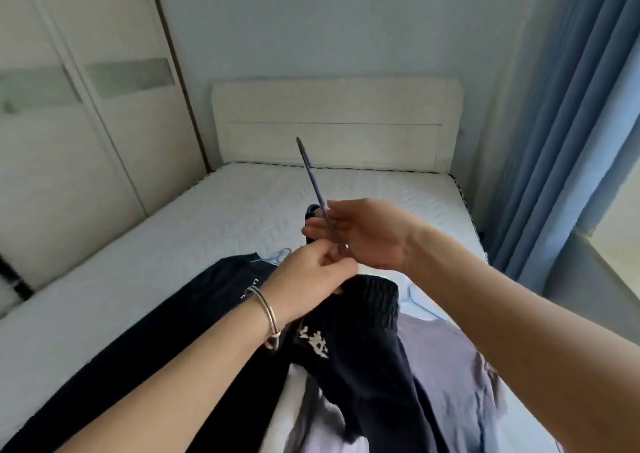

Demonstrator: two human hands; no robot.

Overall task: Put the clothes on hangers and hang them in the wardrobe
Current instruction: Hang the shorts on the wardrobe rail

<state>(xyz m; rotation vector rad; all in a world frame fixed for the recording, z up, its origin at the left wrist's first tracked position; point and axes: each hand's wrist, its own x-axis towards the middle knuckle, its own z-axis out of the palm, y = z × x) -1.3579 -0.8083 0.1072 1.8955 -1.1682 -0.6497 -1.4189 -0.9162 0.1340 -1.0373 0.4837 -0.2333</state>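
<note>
dark garment [349,355] pinched at its top by my left hand [311,276]; right hand [363,234] grips purple hanger [313,182], hook hidden, blurry.

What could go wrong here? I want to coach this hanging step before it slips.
The purple hanger is held only at its lower end by the right hand, so it may twist. The left hand pinches just an edge of the dark garment, which may slide off. The wardrobe looks shut.
</note>
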